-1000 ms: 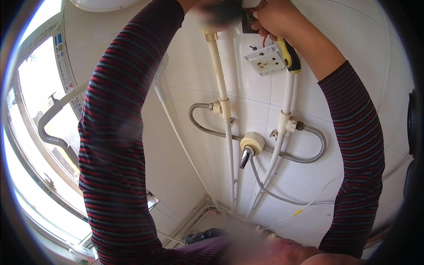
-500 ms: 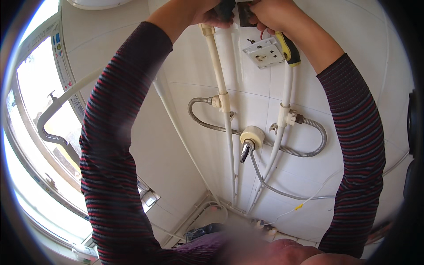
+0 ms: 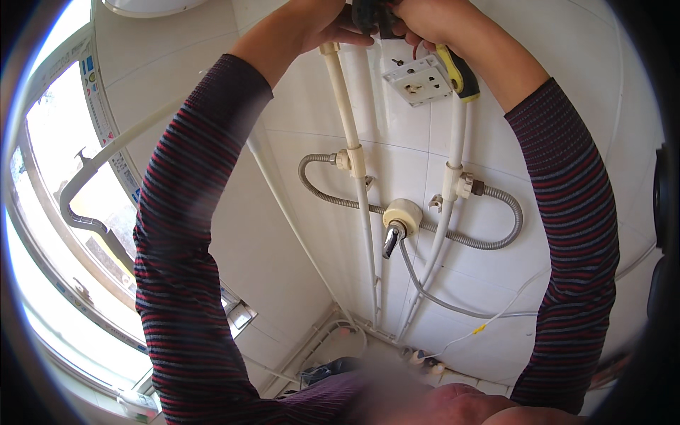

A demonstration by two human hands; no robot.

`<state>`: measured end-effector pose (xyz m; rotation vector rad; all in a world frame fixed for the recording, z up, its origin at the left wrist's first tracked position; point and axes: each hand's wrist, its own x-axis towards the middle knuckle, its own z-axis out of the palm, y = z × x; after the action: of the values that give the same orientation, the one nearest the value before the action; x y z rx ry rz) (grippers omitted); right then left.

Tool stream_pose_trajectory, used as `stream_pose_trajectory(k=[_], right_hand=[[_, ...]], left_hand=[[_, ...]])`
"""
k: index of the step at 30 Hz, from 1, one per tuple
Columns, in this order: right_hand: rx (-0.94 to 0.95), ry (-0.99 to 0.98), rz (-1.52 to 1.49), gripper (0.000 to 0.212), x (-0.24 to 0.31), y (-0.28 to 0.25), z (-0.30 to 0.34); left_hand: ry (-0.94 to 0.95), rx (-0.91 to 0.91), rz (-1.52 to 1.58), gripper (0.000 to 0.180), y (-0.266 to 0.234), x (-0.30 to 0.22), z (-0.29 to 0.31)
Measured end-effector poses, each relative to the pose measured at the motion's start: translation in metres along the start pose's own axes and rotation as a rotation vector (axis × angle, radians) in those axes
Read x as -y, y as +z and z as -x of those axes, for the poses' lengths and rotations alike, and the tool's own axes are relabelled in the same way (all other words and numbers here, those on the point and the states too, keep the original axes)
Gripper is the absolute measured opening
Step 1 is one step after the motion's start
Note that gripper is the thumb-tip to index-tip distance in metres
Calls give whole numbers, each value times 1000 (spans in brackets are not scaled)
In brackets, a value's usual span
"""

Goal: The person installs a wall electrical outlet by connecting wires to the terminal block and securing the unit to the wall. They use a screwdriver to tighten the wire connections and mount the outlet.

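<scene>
Both my arms, in striped sleeves, reach up to the top edge of the view. My left hand [image 3: 322, 25] is curled around a dark tool [image 3: 365, 14], partly cut off by the frame. My right hand [image 3: 428, 21] is beside it at a dark wall box and grips a screwdriver with a yellow and black handle [image 3: 458, 72] that points down along my wrist. Just below the hands a white socket plate [image 3: 418, 80] hangs loose off the tiled wall on a red wire [image 3: 415, 53].
Two white pipes [image 3: 352, 142] run down the tiled wall, joined by flexible metal hoses [image 3: 506, 219] to a round valve with a chrome lever [image 3: 397, 225]. A window [image 3: 64, 212] fills the left. A thin white cable [image 3: 496, 322] and small items lie low by the floor corner.
My left hand has brought the dark tool rightward to the wall box beside my right hand, and its forearm now shows. The socket plate sits slightly further left in the view.
</scene>
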<state>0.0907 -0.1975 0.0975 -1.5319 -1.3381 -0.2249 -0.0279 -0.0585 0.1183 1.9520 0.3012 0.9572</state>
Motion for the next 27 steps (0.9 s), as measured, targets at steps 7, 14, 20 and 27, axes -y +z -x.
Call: stream_pose_trajectory(k=[7, 14, 20, 27], right_hand=[[-20, 85, 118, 24, 6, 7, -8], [2, 103, 114, 24, 4, 8, -12], [-6, -36, 0, 31, -1, 6, -2], [2, -11, 16, 34, 3, 9, -2]], left_hand=[[59, 58, 88, 67, -4, 6, 4], [102, 75, 130, 67, 4, 7, 18], [78, 76, 224, 68, 2, 12, 9], [218, 75, 223, 64, 12, 25, 17]])
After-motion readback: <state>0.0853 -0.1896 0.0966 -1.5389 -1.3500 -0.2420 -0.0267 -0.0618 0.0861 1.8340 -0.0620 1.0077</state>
